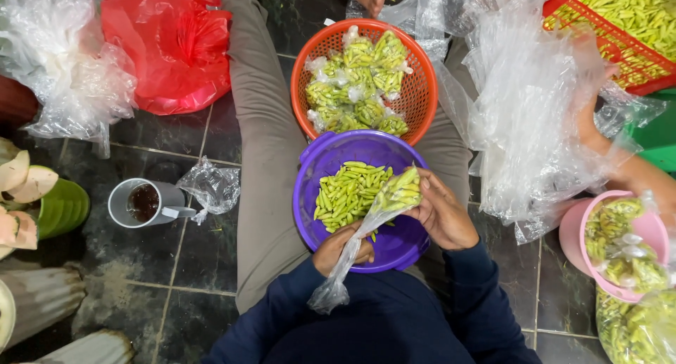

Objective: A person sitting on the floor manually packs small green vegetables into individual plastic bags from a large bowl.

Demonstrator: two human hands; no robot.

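Observation:
A clear plastic bag [386, 204] filled with small green chillies lies slanted over a purple basin [310, 208] on my lap. My right hand [442, 215] cups the filled top end of the bag. My left hand [343, 247] pinches the bag's empty neck, and the twisted tail hangs down toward my dark blue sleeve. Loose green chillies [345, 193] lie in the purple basin. Beyond it stands an orange basket [423, 89] holding several packed bags of chillies [359, 82].
A grey cup [144, 203] of dark liquid and a crumpled clear bag [211, 186] sit on the dark tiled floor at left. A red plastic bag [172, 44] lies behind. Clear bags [528, 110], a red crate [620, 51] of chillies, a pink bowl [574, 230] and another person's arm [634, 170] are at right.

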